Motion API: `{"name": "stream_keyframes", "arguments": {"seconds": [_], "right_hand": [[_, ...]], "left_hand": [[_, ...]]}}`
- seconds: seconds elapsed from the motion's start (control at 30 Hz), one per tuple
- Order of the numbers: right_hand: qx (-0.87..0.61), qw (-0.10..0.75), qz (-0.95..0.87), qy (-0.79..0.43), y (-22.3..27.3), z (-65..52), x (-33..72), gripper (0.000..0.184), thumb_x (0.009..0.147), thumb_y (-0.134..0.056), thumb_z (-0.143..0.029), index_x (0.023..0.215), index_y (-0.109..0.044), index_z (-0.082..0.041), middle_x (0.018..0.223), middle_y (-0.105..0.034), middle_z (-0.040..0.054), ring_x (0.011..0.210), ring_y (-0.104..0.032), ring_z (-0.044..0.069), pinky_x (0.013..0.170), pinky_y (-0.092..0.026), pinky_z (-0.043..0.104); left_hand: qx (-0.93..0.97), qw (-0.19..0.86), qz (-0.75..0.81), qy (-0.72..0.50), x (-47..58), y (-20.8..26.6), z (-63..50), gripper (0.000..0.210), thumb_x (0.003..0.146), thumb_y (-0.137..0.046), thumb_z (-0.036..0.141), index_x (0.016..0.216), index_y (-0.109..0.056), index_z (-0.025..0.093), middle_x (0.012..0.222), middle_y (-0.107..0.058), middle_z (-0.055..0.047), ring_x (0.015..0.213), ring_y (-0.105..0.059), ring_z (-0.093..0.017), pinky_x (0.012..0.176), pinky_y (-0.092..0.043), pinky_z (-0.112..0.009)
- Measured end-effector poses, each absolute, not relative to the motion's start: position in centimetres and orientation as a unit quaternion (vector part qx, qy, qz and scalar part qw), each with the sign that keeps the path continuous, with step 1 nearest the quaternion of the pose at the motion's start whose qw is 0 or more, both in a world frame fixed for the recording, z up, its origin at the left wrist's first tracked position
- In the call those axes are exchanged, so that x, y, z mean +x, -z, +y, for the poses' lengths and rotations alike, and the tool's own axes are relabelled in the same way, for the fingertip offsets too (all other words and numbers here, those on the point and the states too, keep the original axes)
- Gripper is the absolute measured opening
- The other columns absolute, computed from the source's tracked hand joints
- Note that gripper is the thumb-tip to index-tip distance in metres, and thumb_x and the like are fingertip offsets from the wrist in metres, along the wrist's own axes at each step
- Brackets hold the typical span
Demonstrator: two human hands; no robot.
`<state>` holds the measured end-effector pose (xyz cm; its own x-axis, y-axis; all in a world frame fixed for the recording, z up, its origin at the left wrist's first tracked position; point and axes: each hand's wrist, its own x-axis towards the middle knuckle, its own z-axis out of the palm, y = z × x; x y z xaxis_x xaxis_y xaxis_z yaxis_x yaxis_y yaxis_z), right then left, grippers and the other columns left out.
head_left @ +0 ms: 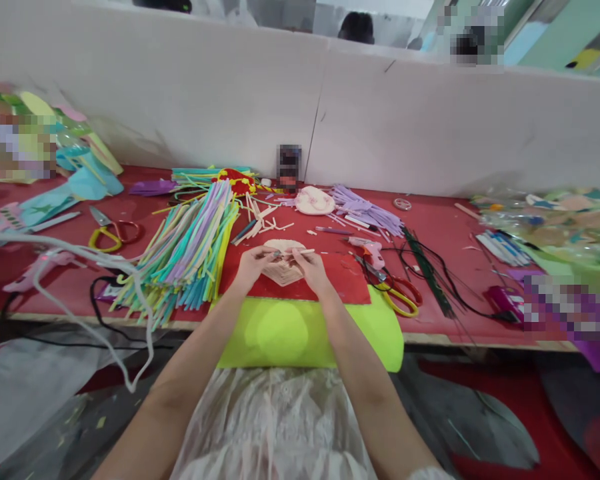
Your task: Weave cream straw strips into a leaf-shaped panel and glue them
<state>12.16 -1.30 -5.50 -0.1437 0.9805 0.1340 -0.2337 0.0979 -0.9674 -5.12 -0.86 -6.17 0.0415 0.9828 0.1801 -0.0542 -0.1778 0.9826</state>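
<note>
A beige, ribbed, roughly heart-shaped piece (pixel 283 272) lies on a red sheet in front of me, between my two hands. My left hand (pixel 254 265) is at its left side, thumb and fingertips pinched together over its upper part; what they hold is too small to make out. At the right side, my right hand (pixel 309 268) is closed on a short pale strip (pixel 307 251), which looks like a piece of pipe cleaner. Short pale strips (pixel 260 219) lie scattered just beyond my hands.
Left are a bundle of coloured pipe cleaners (pixel 195 247), scissors (pixel 111 230) and a pink glue gun (pixel 43 270). Right are another glue gun (pixel 371 252), scissors (pixel 400 293), purple pipe cleaners (pixel 367 208) and a black cable (pixel 447 273). A white cable (pixel 145 307) loops at the left.
</note>
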Motion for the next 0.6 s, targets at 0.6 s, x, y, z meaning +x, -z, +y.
{"name": "stream_keyframes", "arguments": {"seconds": [0.6], "right_hand": [[-0.423,0.603,-0.461,-0.494,6.3,-0.2,13.1,0.023,0.070,-0.073,-0.040,0.079,-0.066,-0.020,0.066,-0.066,-0.0030,0.059,-0.059,0.011,0.063,-0.050,0.025]], "left_hand": [[0.484,0.468,0.447,-0.590,-4.7,5.8,-0.9,0.032,0.066,-0.077,0.039,0.084,-0.068,0.015,0.079,-0.072,-0.005,0.073,-0.070,-0.018,0.078,-0.056,-0.034]]}}
